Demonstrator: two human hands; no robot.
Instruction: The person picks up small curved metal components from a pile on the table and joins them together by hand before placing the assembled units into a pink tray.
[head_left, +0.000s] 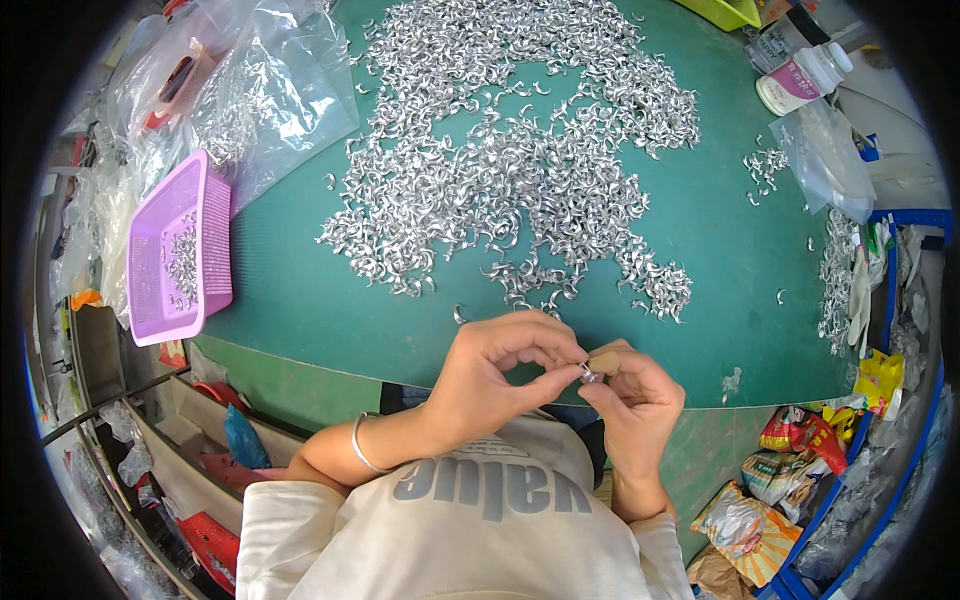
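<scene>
Near the front edge of the green table, my left hand (487, 372) and my right hand (640, 398) meet fingertip to fingertip. Between them is a small shiny silver metal piece (590, 376), pinched by the thumb and forefinger of each hand. Its exact shape is mostly hidden by the fingers. A tan wrap or patch (604, 362) shows at my right fingers. Just beyond my hands spreads a large heap of small curved silver metal pieces (500, 190), hook- or crescent-like. One loose curved piece (459, 314) lies close to my left hand.
On the left stands a purple plastic basket (216, 250) with some silver pieces inside. Clear plastic bags (290, 90) lie behind it. At the right are a white bottle (803, 80), more silver pieces (838, 280) and a plastic bag (825, 160). Colourful packets (745, 530) sit below the table edge.
</scene>
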